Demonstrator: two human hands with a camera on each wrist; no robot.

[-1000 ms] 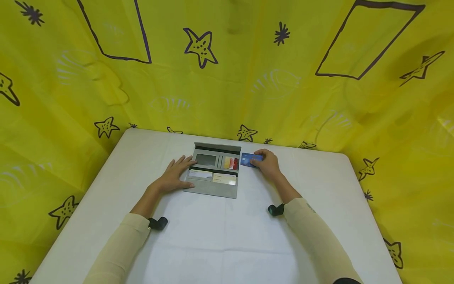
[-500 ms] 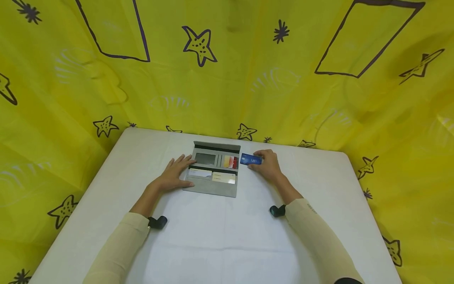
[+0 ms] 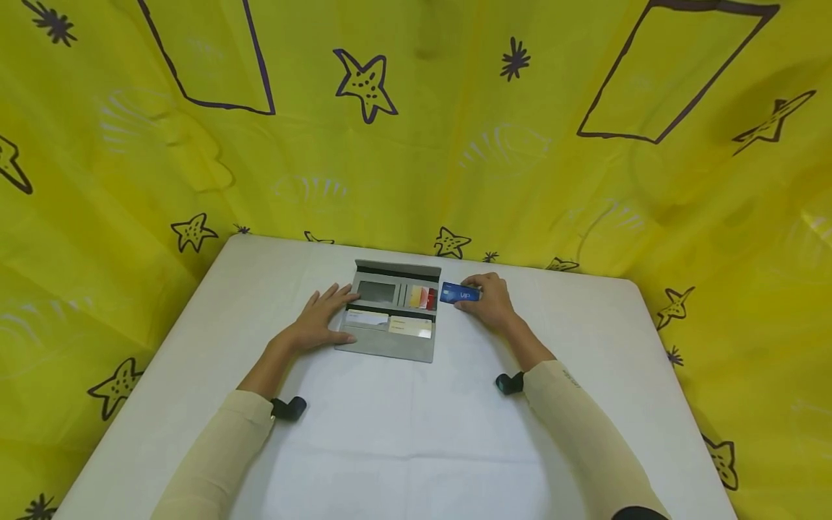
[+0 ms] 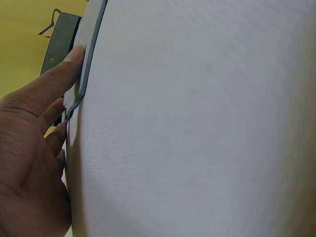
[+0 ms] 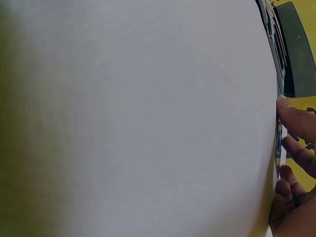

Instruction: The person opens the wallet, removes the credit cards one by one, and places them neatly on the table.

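Observation:
A grey wallet (image 3: 383, 349) lies unfolded on the white table, with its far flap standing up. My left hand (image 3: 317, 321) rests on its left edge, fingers spread and the thumb on the near panel. In the left wrist view the thumb (image 4: 75, 55) presses over the wallet's edge. Several cards sit in its pockets: red and yellow ones (image 3: 421, 297) at upper right, a white card (image 3: 367, 319) and a cream card (image 3: 411, 327) below. Just right of the wallet, my right hand (image 3: 490, 300) pinches a blue card (image 3: 455, 292) marked VIP between thumb and fingers.
The white table (image 3: 409, 426) ends at a yellow curtain (image 3: 416, 166) printed with starfish, which hangs behind it and along both sides. Black wrist cameras (image 3: 289, 409) are strapped at both sleeve cuffs.
The right thumb has slid from the blue card's face to its lower edge, so the VIP lettering now shows. The left hand and wallet have stayed put.

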